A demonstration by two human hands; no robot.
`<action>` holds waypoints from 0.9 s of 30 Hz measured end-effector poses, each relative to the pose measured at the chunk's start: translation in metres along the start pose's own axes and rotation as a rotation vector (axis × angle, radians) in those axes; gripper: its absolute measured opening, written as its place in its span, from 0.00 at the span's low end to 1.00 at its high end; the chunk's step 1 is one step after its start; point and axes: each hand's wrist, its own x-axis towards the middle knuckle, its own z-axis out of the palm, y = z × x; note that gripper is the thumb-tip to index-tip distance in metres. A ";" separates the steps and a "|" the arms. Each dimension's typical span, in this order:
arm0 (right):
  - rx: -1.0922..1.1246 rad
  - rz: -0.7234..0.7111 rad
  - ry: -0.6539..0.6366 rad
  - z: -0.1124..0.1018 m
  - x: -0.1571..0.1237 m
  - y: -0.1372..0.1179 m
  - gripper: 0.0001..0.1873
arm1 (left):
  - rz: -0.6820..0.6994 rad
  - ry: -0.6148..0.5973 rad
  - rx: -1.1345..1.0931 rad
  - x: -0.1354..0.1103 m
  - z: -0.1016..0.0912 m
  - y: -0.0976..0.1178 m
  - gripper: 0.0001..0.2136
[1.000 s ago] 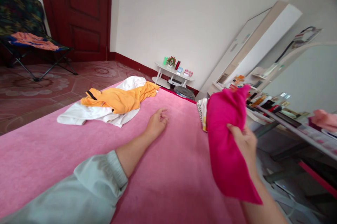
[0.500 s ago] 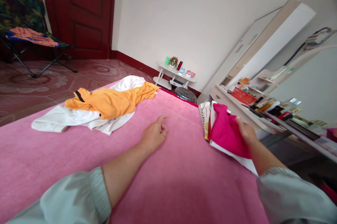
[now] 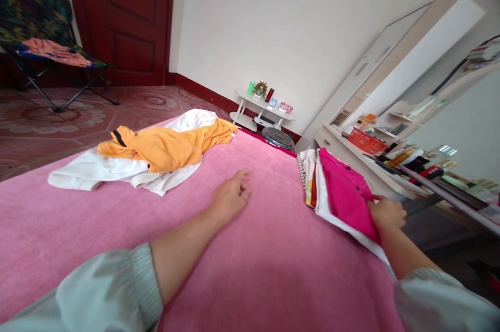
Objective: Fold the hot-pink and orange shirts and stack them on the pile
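Your right hand [image 3: 386, 212] touches the edge of the smooth, flatly folded magenta garment [image 3: 346, 191], fingers bent narrow; whether they pinch the fabric you can't tell from here. That garment lies on a white cloth [image 3: 322, 194] at the right edge of the plush pink cover [image 3: 273, 254], beside upright folds of patterned fabric [image 3: 308, 178]. Your left hand [image 3: 230, 196] holds nothing, its fingers loosely curled. Count one magenta piece, one rumpled orange garment [image 3: 167, 147], two gathered sleeve cuffs [image 3: 146, 277]; the crumpled white fabric [image 3: 103, 169] under the orange could be one piece or two.
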 end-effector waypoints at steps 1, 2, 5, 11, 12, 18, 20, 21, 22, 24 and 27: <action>0.001 -0.030 0.061 -0.002 -0.007 -0.008 0.22 | 0.001 0.002 0.006 0.000 0.000 0.000 0.22; 0.016 -0.077 0.091 -0.006 -0.013 -0.018 0.23 | 0.004 0.004 0.012 0.000 0.001 -0.001 0.22; 0.061 -0.254 -0.002 -0.025 -0.021 -0.053 0.26 | 0.012 0.009 0.019 0.001 0.002 -0.002 0.22; -0.135 -0.307 -0.308 -0.044 -0.031 -0.110 0.44 | 0.009 -0.001 0.011 0.001 0.001 -0.002 0.20; -0.165 -0.325 -0.331 -0.044 -0.034 -0.116 0.46 | 0.008 -0.001 0.014 0.001 0.001 -0.002 0.20; -0.335 -0.410 -0.402 -0.042 -0.049 -0.126 0.43 | 0.028 0.009 0.025 0.002 0.003 -0.003 0.20; -0.341 -0.421 -0.387 -0.041 -0.045 -0.121 0.36 | 0.037 0.017 0.025 0.001 0.004 -0.004 0.20; -0.332 -0.428 -0.367 -0.041 -0.042 -0.117 0.34 | 0.040 0.019 0.024 0.001 0.004 -0.004 0.20; -0.321 -0.438 -0.347 -0.040 -0.038 -0.111 0.33 | 0.043 0.021 0.023 0.001 0.005 -0.005 0.20; -0.282 -0.480 -0.293 -0.039 -0.032 -0.099 0.35 | 0.048 0.027 0.018 0.000 0.005 -0.005 0.19; -0.204 -0.587 -0.196 -0.036 -0.029 -0.082 0.35 | 0.050 0.027 0.012 0.000 0.005 -0.005 0.19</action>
